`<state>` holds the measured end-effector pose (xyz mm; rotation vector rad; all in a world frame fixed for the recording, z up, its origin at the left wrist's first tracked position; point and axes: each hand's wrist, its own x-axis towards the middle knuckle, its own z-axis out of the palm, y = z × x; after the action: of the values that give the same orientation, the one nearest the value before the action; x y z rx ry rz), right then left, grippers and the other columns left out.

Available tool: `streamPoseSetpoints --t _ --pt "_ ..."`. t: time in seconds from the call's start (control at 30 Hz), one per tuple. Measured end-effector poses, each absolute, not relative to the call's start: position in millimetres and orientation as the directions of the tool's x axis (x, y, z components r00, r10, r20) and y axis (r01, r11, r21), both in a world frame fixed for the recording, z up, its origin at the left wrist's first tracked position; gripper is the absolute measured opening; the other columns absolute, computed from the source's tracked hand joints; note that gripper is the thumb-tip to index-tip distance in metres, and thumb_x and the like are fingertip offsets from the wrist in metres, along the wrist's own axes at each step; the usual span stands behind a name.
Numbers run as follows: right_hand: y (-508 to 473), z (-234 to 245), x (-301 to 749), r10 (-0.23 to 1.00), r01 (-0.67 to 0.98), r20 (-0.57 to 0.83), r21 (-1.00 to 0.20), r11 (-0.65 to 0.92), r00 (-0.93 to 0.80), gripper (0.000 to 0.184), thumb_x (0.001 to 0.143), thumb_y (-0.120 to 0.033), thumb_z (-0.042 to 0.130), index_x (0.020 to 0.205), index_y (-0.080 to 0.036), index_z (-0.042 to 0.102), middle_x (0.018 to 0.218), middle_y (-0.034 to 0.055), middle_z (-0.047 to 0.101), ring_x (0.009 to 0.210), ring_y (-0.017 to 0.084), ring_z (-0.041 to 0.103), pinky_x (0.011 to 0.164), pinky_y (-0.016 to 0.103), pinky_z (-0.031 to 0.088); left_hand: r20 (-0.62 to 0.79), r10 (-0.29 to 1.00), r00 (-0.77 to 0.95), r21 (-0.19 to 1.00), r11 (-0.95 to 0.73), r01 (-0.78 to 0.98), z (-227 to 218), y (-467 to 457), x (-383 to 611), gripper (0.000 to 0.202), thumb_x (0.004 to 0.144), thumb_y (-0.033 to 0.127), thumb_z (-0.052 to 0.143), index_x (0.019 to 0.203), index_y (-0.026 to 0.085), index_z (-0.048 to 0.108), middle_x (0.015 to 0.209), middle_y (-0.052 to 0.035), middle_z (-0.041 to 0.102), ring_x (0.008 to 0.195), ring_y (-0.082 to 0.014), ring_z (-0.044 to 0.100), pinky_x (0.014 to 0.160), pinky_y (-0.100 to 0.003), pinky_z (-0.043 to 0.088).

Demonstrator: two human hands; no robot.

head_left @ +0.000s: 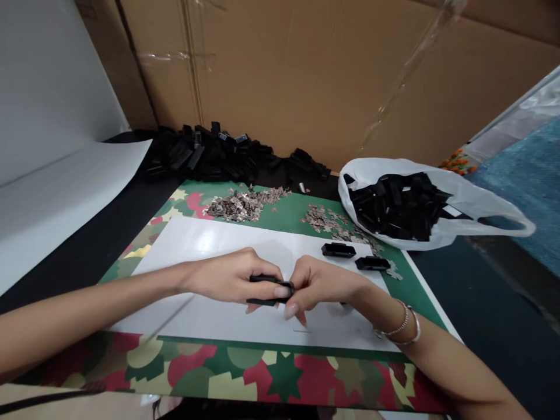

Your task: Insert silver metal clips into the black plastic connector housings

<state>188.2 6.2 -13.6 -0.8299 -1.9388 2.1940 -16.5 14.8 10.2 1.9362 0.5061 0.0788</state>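
In the head view, my left hand (pixel 245 275) is closed around a black plastic part (pixel 261 302), a narrow, block-like piece, with the thumb laid along it. The fingers of my right hand (pixel 317 283) are closed at the right end of the same part, and the two hands almost meet there. Whether a small piece is also pinched between the right fingertips is hidden. Under both hands lies a white sheet (pixel 210 324). Just beyond my right hand rest two similar black parts, one farther left (pixel 338 250) and another (pixel 372 263) beside it.
Small flat metal pieces form a left pile (pixel 240 205) and a right pile (pixel 326 220) on the green patterned board (pixel 289 204). A heap of black parts (pixel 210 154) lies by the cardboard wall (pixel 280 76). A white plastic bag (pixel 350 169) full of black parts stands right.
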Motion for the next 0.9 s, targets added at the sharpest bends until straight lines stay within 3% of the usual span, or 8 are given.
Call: streamPoseSetpoints --t 0.2,0.37,0.6,0.8,0.9 --pt "6.4 -2.5 189.8 0.458 0.385 -0.412 -0.91 -0.156 -0.788 0.034 0.068 -0.04 0.072 0.052 -0.012 0.06 0.041 -0.0072 0.04 0.041 0.003 0.029 0.04 0.021 0.019 -0.165 0.406 0.899 0.826 -0.441 0.351 19.3 16.5 -17.8 0.029 0.09 0.036 0.044 0.083 0.015 0.063 0.052 0.0006 0.056 0.047 -0.0085 0.051 0.046 -0.016 0.036" --pt "9.0 0.9 191.8 0.507 0.439 -0.41 -0.896 -0.069 -0.758 0.037 0.07 -0.045 0.068 0.055 -0.012 0.059 0.043 -0.0072 0.037 0.043 0.004 0.031 0.041 0.02 0.021 -0.242 0.492 0.836 0.761 -0.439 0.479 23.6 14.1 -18.6 0.032 0.09 0.039 0.041 0.086 0.017 0.065 0.052 0.0009 0.057 0.041 -0.0093 0.044 0.042 -0.02 0.032" --pt "9.7 6.6 192.9 0.536 0.517 -0.436 -0.856 0.001 -0.723 0.039 0.077 -0.048 0.061 0.061 -0.013 0.058 0.045 -0.0076 0.034 0.044 0.004 0.029 0.041 0.02 0.021 -0.264 0.553 0.79 0.689 -0.465 0.556 19.6 12.0 -17.5 0.038 0.091 0.043 0.037 0.095 0.018 0.065 0.051 0.0007 0.054 0.047 -0.0127 0.052 0.045 -0.022 0.032" --pt "10.7 10.0 195.4 0.504 0.544 -0.416 -0.829 0.132 -0.757 0.041 0.08 -0.051 0.056 0.065 -0.013 0.059 0.048 -0.0076 0.03 0.045 0.005 0.027 0.042 0.021 0.021 -0.245 0.555 0.795 0.709 -0.456 0.538 13.9 13.2 -16.9 0.038 0.091 0.043 0.037 0.092 0.018 0.066 0.051 0.0007 0.052 0.045 -0.012 0.049 0.044 -0.022 0.03" --pt "11.0 8.7 195.1 0.539 0.529 -0.357 -0.824 0.204 -0.763 0.038 0.077 -0.051 0.06 0.068 -0.014 0.058 0.052 -0.0065 0.036 0.047 0.005 0.032 0.043 0.02 0.024 -0.225 0.56 0.797 0.712 -0.464 0.527 10.0 13.2 -15.0 0.036 0.09 0.045 0.038 0.092 0.018 0.062 0.054 0.0013 0.052 0.045 -0.011 0.044 0.045 -0.023 0.03"
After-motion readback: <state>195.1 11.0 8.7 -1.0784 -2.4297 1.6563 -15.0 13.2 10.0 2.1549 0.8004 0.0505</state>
